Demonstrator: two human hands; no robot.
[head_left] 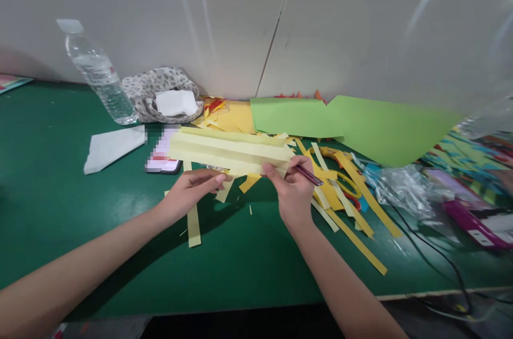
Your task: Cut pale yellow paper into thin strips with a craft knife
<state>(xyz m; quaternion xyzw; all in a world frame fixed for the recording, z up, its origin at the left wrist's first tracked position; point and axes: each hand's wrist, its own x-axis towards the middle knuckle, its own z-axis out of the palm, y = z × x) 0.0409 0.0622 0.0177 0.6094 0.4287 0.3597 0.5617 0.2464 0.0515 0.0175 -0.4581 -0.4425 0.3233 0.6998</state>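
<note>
A pale yellow paper sheet (228, 149) with lengthwise creases is held up over the green table. My right hand (294, 189) grips its right end, thumb on the near face, and a dark red pen (308, 174) sticks out from between the same fingers. My left hand (196, 189) is at the sheet's lower edge, its thumb and fingers drawn together; what lies between them, if anything, is hidden. Below it, a pale yellow strip (193, 224) lies on the table. Right of my right hand are yellow paper strips (360, 224) and scissors with a yellow handle (349, 185).
A water bottle (100, 77), a patterned pouch (160, 83), a white tissue (114, 148) and a phone (164, 155) stand or lie at the left. Green paper sheets (372, 125) lean along the wall. Clear plastic wrap (412, 187) and a black cable (430, 259) are at the right.
</note>
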